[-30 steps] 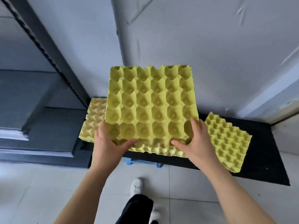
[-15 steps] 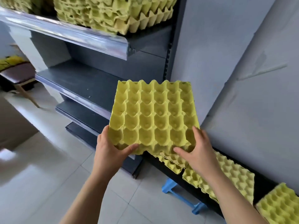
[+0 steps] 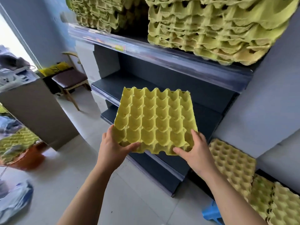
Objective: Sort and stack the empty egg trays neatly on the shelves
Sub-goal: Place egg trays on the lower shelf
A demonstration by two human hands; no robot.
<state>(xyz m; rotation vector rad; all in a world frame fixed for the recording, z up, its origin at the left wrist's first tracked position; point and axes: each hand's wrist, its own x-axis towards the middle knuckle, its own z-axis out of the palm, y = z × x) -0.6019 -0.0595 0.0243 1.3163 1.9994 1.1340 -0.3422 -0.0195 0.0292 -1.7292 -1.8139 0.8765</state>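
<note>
A: Which step is in hand here?

B: A carry, by my reading. One yellow egg tray (image 3: 155, 120) is held cups-up in the air in front of the dark shelves, touching none of them. The left hand (image 3: 113, 150) grips its near-left corner with the thumb laid over the cups. The right hand (image 3: 194, 153) grips the near-right corner the same way.

A: Where does it belong?

B: Most likely up on the top shelf (image 3: 162, 54). That shelf carries a tall stack (image 3: 211, 34) at the right and a second stack (image 3: 97, 12) further left (both blurred, and the right one looks ragged at its edges). The next move calls for raising the tray above a stack, lining up its cups with those beneath so it nests, then lowering it flat. A skewed landing could leave it perched crooked. The middle shelf (image 3: 113, 83), just beyond the tray, is the other candidate.

A: And the room?

B: A pale tiled floor (image 3: 73, 168) and a grey wall (image 3: 259, 111) at the right. More trays (image 3: 232, 161) lie low at the right, near a blue stool (image 3: 211, 213). Far left stands a wooden chair (image 3: 69, 78) with a dark seat, and nearer is a grey cabinet (image 3: 32, 114). An orange basket (image 3: 24, 158) at the left edge holds further trays.
</note>
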